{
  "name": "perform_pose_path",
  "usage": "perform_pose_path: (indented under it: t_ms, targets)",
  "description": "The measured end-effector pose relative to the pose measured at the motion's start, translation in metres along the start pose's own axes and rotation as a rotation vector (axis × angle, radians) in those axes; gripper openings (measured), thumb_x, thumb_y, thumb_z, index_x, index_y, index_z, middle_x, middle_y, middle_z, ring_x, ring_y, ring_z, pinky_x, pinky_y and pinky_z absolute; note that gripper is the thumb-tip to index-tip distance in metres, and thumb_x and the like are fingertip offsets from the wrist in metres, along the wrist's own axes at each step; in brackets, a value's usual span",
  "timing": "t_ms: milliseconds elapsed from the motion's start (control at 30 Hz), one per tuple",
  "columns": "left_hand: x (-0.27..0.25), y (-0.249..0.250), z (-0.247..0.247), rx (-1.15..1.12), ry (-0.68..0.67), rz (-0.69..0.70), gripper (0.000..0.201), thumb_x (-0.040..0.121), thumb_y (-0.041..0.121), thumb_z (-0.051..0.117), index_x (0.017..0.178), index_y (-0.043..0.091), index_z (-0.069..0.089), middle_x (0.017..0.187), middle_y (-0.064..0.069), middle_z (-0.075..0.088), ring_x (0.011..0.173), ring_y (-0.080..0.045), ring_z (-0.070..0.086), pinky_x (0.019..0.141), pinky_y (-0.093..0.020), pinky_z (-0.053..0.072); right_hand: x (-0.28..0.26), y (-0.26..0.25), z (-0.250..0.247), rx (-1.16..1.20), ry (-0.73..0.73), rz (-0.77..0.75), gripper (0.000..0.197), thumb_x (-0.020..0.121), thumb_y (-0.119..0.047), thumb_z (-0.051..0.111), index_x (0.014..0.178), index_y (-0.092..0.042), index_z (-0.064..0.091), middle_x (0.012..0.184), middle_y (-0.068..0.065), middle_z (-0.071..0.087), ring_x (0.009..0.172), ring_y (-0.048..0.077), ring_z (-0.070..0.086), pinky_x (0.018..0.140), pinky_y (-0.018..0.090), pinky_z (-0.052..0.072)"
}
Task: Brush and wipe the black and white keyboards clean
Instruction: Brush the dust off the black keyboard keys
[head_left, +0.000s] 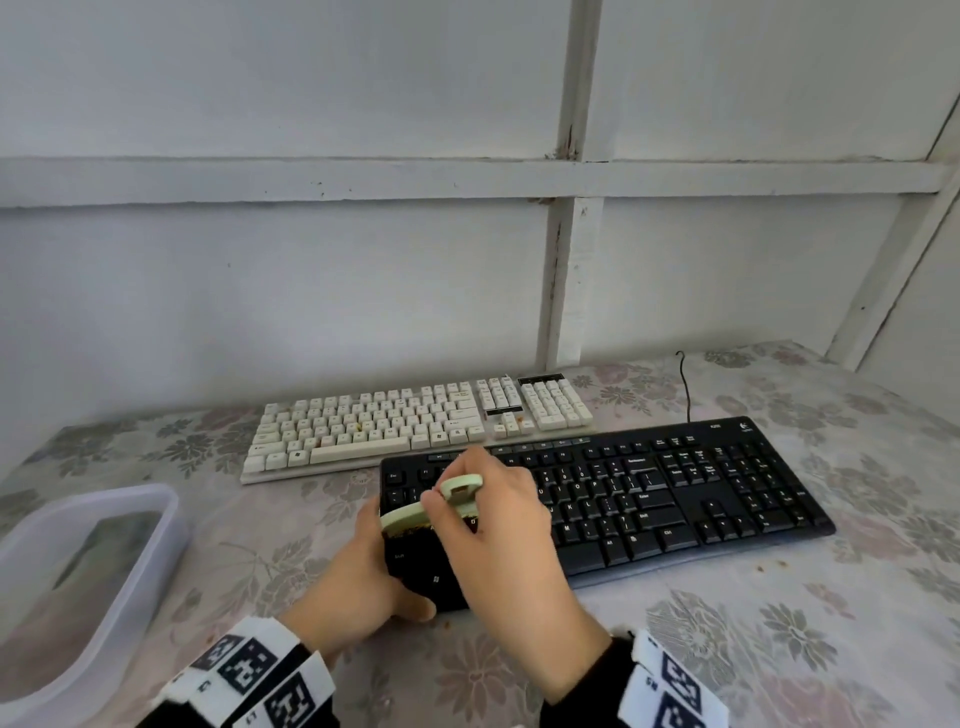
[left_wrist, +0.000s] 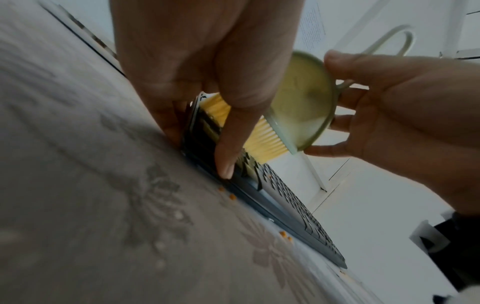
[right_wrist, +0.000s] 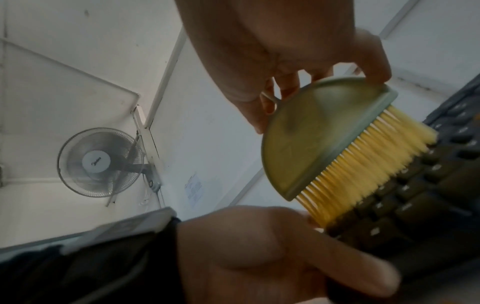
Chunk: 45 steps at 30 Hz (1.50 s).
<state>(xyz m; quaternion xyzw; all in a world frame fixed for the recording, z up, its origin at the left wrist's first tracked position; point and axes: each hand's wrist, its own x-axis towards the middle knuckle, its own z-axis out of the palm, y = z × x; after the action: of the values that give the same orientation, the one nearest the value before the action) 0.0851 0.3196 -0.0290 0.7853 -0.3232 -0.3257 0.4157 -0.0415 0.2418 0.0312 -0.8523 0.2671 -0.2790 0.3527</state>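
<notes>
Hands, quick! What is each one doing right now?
Left hand: grips the left end of the flat black plastic keyboard.
Right hand: holds the pale green half-round brush with yellow bristles.

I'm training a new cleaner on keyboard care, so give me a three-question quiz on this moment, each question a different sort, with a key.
1. True or false: the brush has its bristles on the white keyboard.
2. Multiple choice: what does the left hand grip? A) the plastic tub B) the left end of the black keyboard C) the black cable
3. Fill in: the right hand holds the ____.

Key
1. False; the bristles are on the black keyboard's left end.
2. B
3. brush
</notes>
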Motion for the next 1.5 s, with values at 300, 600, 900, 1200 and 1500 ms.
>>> perform_pose_path:
  t_ms: [300,600,900,1200,1500]
  targets:
    - [-0.005,0.005,0.001,-0.037,-0.023,-0.020,0.109,0.063,-0.009,0.073,0.142,0.029,0.009,0.107,0.008,0.058,0.097,-0.007,0.056,0.072,-0.023,0.047,-0.001,0.003,-0.017,0.094,0.061,-0.004,0.010,0.091,-0.032,0.058,0.085,-0.031,0.049,0.089,-0.019,0.052,0.099,0.010,0.046,0.092,0.040,0.040]
    - [-0.002,0.000,0.000,-0.062,-0.059,0.004,0.112,0.060,-0.008,0.077,0.141,0.028,0.008,0.113,0.011,0.054,0.103,-0.006,0.052,0.086,-0.024,0.043,0.007,0.036,-0.046,-0.033,0.299,0.044,0.026,0.088,-0.024,0.062,0.072,-0.036,0.045,0.079,-0.014,0.056,0.088,0.019,0.053,0.083,0.045,0.046]
    - [-0.004,0.002,-0.001,-0.067,-0.062,0.010,0.112,0.061,-0.008,0.077,0.140,0.033,0.010,0.113,0.013,0.054,0.104,-0.010,0.055,0.096,-0.033,0.045,-0.003,0.061,-0.054,0.045,0.270,0.069,0.019,0.087,-0.021,0.064,0.074,-0.029,0.053,0.077,-0.011,0.057,0.078,0.016,0.049,0.068,0.028,0.037]
    - [-0.004,0.003,0.000,-0.049,-0.053,-0.007,0.113,0.061,-0.008,0.077,0.142,0.033,0.009,0.115,0.012,0.054,0.106,-0.013,0.054,0.098,-0.034,0.044,-0.003,0.063,-0.071,0.158,0.216,0.099,0.014,0.088,-0.019,0.064,0.076,-0.020,0.056,0.077,-0.005,0.059,0.069,0.004,0.049,0.063,0.019,0.036]
    - [-0.005,0.003,0.000,-0.041,-0.053,-0.026,0.111,0.064,-0.007,0.077,0.142,0.033,0.008,0.113,0.010,0.056,0.101,-0.015,0.059,0.085,-0.027,0.047,-0.001,0.072,-0.102,0.051,0.371,0.089,0.014,0.088,-0.016,0.064,0.077,-0.019,0.055,0.078,-0.002,0.058,0.067,0.013,0.045,0.066,0.030,0.038]
